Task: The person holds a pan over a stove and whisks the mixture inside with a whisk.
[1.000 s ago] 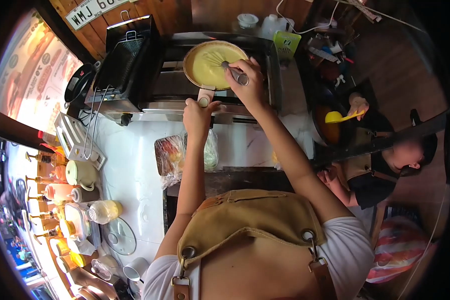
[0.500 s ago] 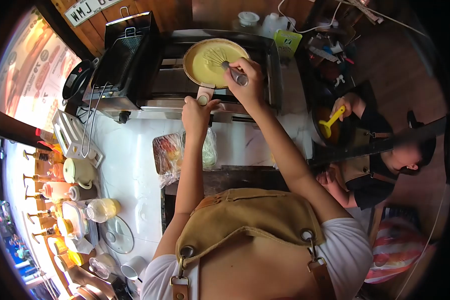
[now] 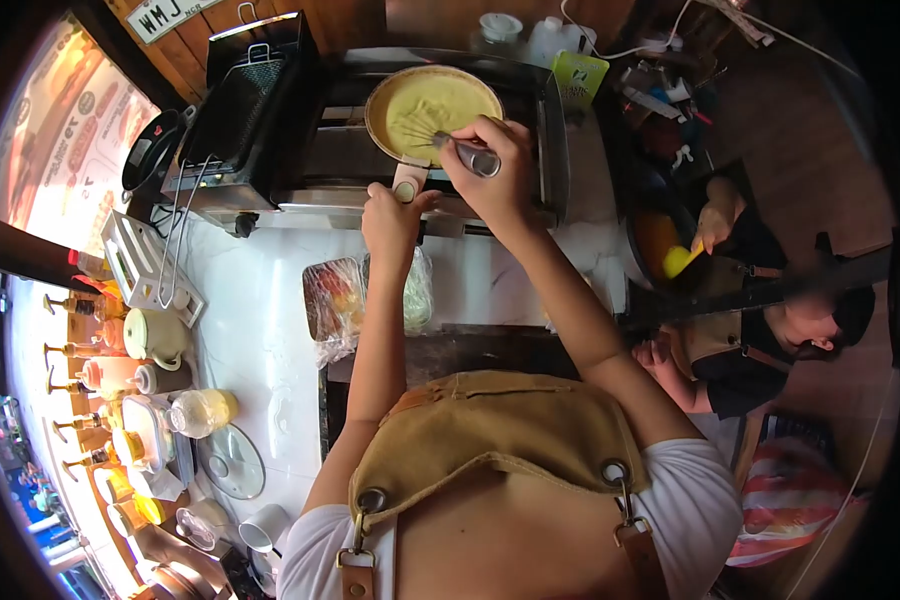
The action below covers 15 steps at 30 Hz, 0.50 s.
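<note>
A round pan [image 3: 372, 118] with a light rim holds a thick yellow mixture [image 3: 440, 95] and sits on the flat griddle [image 3: 335, 170]. My left hand [image 3: 390, 222] is closed around the pan's pale handle [image 3: 410, 178] at the griddle's front edge. In my right hand [image 3: 495, 170] is a whisk [image 3: 480, 160], gripped by its metal handle. Its wires dip into the mixture near the pan's right front side, and ridges mark the surface around them.
Plastic-wrapped trays [image 3: 332, 300] lie on the white counter [image 3: 260, 330] below my forearms. A wire-basket fryer [image 3: 245, 110] stands left of the griddle. Sauce bottles [image 3: 105, 375] and a glass lid [image 3: 232, 462] line the left. At right, a co-worker's hand [image 3: 715, 222] holds a yellow utensil [image 3: 682, 260] over a pan.
The whisk has moved from the pan's middle toward its near side, with my right hand slightly lower. My left hand keeps the handle. The co-worker's yellow utensil has shifted down and right.
</note>
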### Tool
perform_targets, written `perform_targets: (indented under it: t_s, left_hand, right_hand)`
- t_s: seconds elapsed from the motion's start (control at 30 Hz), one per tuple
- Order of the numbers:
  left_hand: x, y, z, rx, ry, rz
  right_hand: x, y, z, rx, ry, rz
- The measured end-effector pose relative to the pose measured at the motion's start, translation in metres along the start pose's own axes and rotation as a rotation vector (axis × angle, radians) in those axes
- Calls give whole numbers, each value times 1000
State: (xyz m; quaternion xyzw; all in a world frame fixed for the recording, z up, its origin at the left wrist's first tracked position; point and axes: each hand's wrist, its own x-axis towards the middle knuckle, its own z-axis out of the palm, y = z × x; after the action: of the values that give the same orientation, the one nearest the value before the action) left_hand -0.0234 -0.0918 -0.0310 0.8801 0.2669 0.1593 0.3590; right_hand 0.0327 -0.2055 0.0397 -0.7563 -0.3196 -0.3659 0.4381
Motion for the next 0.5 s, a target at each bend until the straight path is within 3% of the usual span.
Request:
perform_targets:
  t_s: [0.5]
  left_hand:
    - [-1,-1,5,23,47,20]
  right_hand:
    - [-2,12,8,94,-30,10]
